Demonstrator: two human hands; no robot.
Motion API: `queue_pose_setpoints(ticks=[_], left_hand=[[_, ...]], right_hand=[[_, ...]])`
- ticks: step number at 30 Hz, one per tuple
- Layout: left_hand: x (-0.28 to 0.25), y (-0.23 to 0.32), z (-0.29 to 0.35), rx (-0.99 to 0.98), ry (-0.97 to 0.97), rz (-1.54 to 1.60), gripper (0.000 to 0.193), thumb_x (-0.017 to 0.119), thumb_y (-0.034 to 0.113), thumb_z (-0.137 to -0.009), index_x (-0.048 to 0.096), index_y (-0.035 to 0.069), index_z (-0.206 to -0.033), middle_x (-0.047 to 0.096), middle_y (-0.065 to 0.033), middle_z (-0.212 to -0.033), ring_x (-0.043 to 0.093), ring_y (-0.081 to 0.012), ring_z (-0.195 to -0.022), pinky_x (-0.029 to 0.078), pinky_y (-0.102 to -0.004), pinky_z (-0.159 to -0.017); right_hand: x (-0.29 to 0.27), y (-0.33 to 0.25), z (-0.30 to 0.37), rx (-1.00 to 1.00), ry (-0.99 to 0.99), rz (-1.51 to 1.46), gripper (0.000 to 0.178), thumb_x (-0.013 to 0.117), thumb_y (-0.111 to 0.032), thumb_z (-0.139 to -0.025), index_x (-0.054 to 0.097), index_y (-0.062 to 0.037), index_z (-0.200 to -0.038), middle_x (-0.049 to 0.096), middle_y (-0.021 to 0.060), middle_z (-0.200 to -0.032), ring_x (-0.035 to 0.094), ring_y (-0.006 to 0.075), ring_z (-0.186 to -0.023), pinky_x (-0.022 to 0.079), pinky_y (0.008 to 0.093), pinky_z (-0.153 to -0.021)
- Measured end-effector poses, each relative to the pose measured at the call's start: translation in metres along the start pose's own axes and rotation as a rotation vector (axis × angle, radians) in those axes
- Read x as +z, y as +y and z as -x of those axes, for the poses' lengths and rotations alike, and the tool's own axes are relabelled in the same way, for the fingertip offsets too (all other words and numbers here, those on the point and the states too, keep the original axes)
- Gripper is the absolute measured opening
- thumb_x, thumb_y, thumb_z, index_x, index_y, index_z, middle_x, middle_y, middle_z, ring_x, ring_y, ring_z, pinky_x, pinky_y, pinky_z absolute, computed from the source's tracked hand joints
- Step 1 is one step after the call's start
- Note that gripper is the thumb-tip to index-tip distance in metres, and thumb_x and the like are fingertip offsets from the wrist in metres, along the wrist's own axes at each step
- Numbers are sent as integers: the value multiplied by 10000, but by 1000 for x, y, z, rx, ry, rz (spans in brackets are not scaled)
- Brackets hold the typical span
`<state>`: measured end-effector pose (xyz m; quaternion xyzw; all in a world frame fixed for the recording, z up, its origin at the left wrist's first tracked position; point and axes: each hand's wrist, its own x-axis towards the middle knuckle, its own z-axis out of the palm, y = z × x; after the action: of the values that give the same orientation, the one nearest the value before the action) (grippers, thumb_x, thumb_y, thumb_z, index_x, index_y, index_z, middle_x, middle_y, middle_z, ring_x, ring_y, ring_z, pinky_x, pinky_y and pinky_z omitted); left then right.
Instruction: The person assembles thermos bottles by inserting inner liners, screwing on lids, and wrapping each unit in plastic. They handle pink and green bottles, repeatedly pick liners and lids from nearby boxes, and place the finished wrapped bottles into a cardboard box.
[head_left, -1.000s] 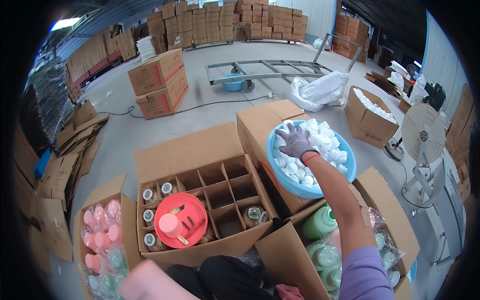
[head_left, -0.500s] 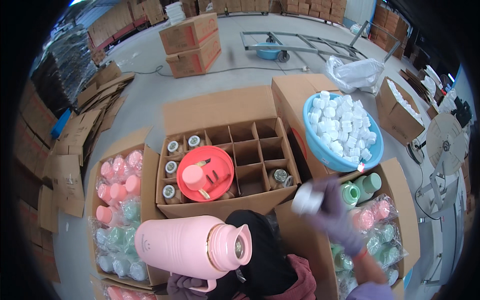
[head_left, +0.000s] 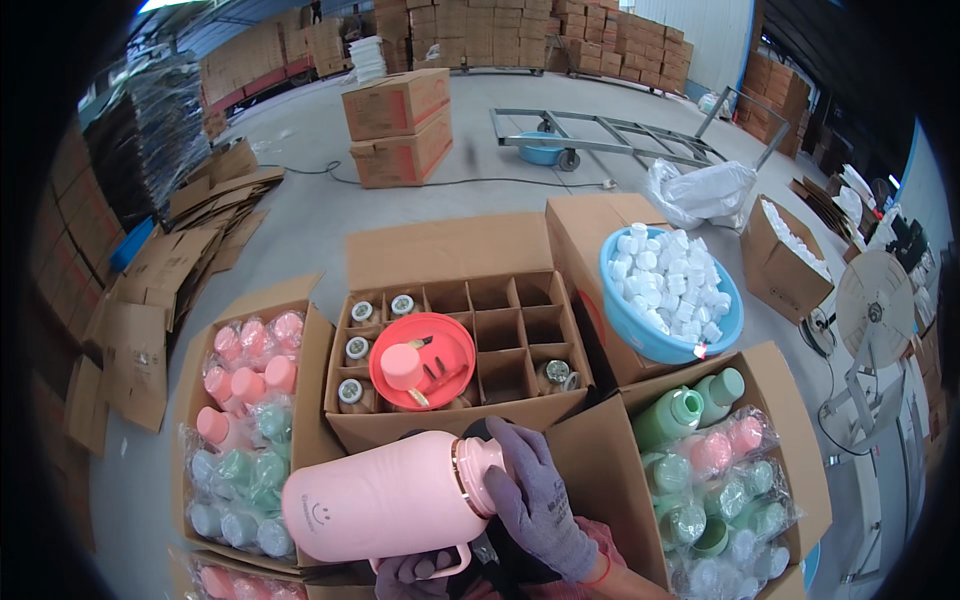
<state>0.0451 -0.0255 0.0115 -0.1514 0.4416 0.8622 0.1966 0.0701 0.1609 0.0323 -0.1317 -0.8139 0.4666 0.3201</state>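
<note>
A pink insulated jug (head_left: 380,500) with a printed smiley face lies tilted on its side in front of me, its mouth toward the right. My left hand (head_left: 412,572), in a grey glove, is closed around the jug's handle from below. My right hand (head_left: 540,500), also gloved, is closed over the jug's mouth, with fingers and thumb on either side. The white stopper seen in it earlier is hidden by the fingers.
Ahead stands a divided carton (head_left: 460,412) with several bottles and a red lid (head_left: 450,350) on top. A blue basin (head_left: 640,335) of white stoppers is at right. Cartons of wrapped pink and green bottles (head_left: 665,420) flank me. A metal cart frame (head_left: 620,135) stands farther back.
My right hand has moved left with the white stopper, from beside the right carton to the jug's mouth. The left hand still holds the jug. The view has tipped up slightly.
</note>
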Motion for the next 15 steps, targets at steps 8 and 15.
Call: queue_pose_setpoints(ticks=[8,15], left_hand=[[-1,32,-36,84,-109,157,222,457,73,-1005,550,-9,-1189,636,-38,-790,632,-172,-718,607,-398,-799],[-81,67,-139,19,-318,695,399,362,174,-1043,514,-102,-1288,637,-228,-1244,585,-399,-1225,404,-540,-1146]], right_hand=[[59,27,-47,-20,-77,-156,468,464,-113,-955,459,40,-1397,524,220,-1197,530,336,-1051,439,394,-950],[181,162,-156,-392,-356,115,747,663,-365,-909,314,-112,-1519,330,273,-1487,389,453,-1337,380,484,-1098]])
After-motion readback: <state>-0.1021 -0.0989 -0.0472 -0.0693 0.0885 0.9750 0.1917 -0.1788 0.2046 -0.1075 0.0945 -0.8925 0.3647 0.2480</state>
